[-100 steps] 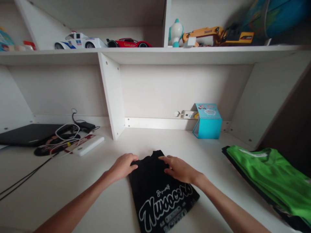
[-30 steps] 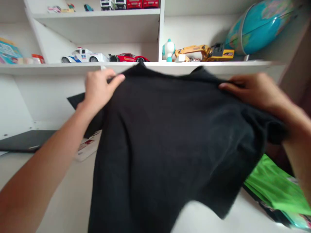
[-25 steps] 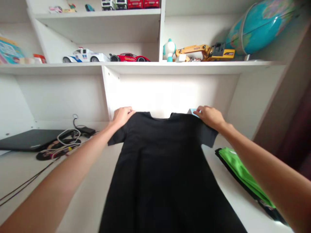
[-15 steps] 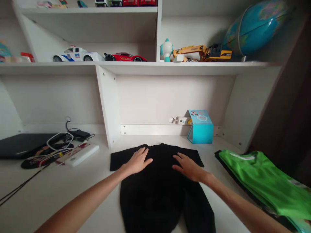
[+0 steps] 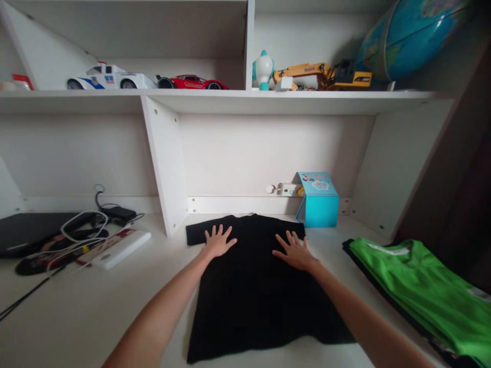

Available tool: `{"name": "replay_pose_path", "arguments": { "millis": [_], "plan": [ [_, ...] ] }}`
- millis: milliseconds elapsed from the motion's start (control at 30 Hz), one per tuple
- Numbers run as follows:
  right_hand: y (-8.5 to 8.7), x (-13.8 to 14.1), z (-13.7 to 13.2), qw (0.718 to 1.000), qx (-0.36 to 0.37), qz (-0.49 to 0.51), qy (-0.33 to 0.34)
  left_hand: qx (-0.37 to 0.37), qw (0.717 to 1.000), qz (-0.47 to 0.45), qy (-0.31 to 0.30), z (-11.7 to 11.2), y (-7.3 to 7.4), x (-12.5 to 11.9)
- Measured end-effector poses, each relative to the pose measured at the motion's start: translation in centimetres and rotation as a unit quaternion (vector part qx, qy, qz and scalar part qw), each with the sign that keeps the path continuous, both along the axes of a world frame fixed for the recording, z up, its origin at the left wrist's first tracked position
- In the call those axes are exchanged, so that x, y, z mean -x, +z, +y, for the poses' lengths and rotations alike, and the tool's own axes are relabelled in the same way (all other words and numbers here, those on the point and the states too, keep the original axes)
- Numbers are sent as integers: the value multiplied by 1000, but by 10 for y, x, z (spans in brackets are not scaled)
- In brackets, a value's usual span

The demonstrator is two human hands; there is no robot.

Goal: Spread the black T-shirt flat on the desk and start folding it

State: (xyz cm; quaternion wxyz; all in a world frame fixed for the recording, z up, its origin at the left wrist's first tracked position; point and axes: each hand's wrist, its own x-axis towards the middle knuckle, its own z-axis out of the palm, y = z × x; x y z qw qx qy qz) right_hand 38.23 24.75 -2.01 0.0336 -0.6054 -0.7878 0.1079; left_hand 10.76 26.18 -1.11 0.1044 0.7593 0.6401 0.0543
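A black T-shirt (image 5: 253, 301) lies spread on the white desk, its collar toward the back wall and its hem toward me. My left hand (image 5: 219, 242) rests flat on the shirt near the left sleeve, fingers spread. Over by the right sleeve, my right hand (image 5: 295, 251) is also laid on the cloth with its fingers apart. Neither hand grips the fabric. My right forearm covers part of the shirt's right side.
Folded clothes with a green shirt (image 5: 418, 286) on top lie at the right. A blue desk calendar (image 5: 321, 209) stands behind. On the left are a white power strip (image 5: 125, 248), tangled cables and a black laptop (image 5: 34, 227). Toys and a globe (image 5: 414, 41) fill the shelf above.
The black T-shirt has shifted away from me toward the wall, and its lower part now lies flatter with the hem showing. Both hands moved slightly forward and their fingers spread wider.
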Motion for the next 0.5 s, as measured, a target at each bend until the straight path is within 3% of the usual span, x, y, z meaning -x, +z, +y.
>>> {"name": "replay_pose_path", "arguments": {
  "millis": [100, 200, 333, 433, 500],
  "plan": [
    [7, 10, -5, 1000, -17, 13, 21, -23, 999, -18, -29, -11, 4, -12],
    [-2, 10, -44, 997, 2, 17, 81, -5, 993, -28, -116, -58, -7, -10],
    [-17, 2, -95, 995, 46, 13, 93, 64, 986, -23, -156, -113, -13, 8],
    [-10, -6, -102, 988, 108, 20, 111, 149, 972, -26, -181, -118, 3, 19],
    [0, -10, -86, 985, 122, 24, 117, 166, 970, -41, -173, -105, 14, 20]
  ]
}}
